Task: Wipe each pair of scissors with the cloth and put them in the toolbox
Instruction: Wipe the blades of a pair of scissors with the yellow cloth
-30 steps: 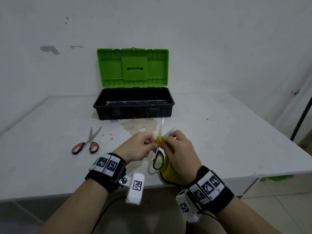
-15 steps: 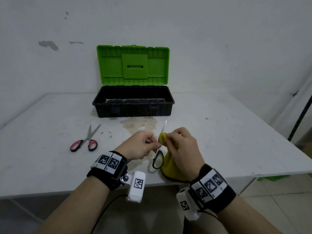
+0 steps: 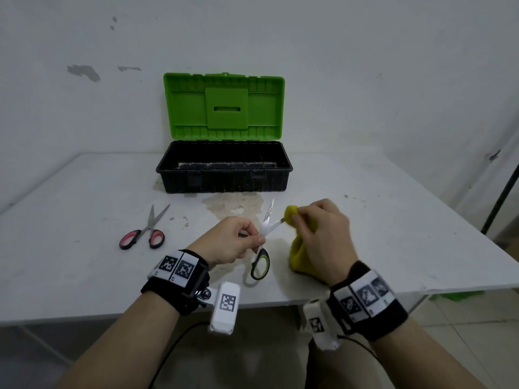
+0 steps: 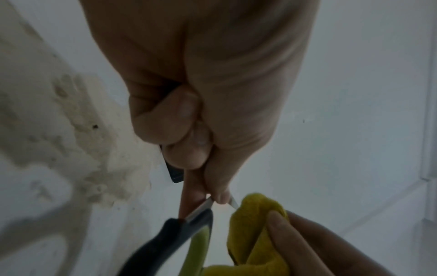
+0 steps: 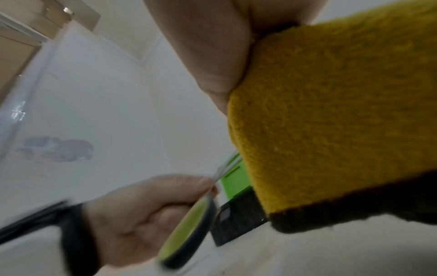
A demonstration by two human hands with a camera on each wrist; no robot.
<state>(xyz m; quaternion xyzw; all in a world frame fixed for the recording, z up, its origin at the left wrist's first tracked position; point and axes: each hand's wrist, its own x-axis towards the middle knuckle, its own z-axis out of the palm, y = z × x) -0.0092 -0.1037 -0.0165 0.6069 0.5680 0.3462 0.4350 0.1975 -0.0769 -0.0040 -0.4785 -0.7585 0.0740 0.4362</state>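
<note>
I am pinching the light, stiff green-handled scissors (image 3: 261, 256) near their pivot with my left hand (image 3: 231, 242); my right hand (image 3: 323, 228) is squeezing the soft yellow cloth (image 3: 299, 248) around one slippery, sharp blade.

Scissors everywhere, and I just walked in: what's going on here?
A person is cleaning scissors. The left hand holds the green scissors open above the table, while the right hand pinches the yellow cloth over one blade tip. The red scissors lie on the table, untouched. The toolbox stands open.
</note>
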